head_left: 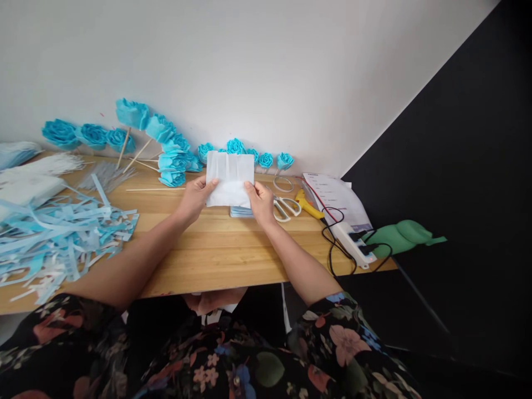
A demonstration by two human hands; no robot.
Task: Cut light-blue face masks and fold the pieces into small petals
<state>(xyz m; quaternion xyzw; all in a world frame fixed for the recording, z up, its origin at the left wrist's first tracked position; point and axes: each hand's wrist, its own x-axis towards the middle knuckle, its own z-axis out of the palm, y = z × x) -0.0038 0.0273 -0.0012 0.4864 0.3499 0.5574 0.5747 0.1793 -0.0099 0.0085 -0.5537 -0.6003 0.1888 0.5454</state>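
Between my two hands, a white, slightly creased paper sheet (230, 180) is held up above the table. My left hand (196, 198) pinches its left edge, thumb on the near face. On the opposite edge my right hand (261, 202) grips it the same way. Under the sheet, a small stack of light blue paper (241, 212) lies on the wood, partly hidden. White-handled scissors (286, 209) rest just right of my right hand, their blades mostly covered by it. A thin wooden stick (155, 189) lies to the left of my left hand.
Blue paper flowers (172, 160) on sticks line the wall. Blue and white paper strips (70, 233) heap at the left. A yellow glue gun (308, 205), a roll-like ring (283, 183), printed sheets (338, 197), a power strip (353, 244) with black cables and a green object (401, 235) occupy the right.
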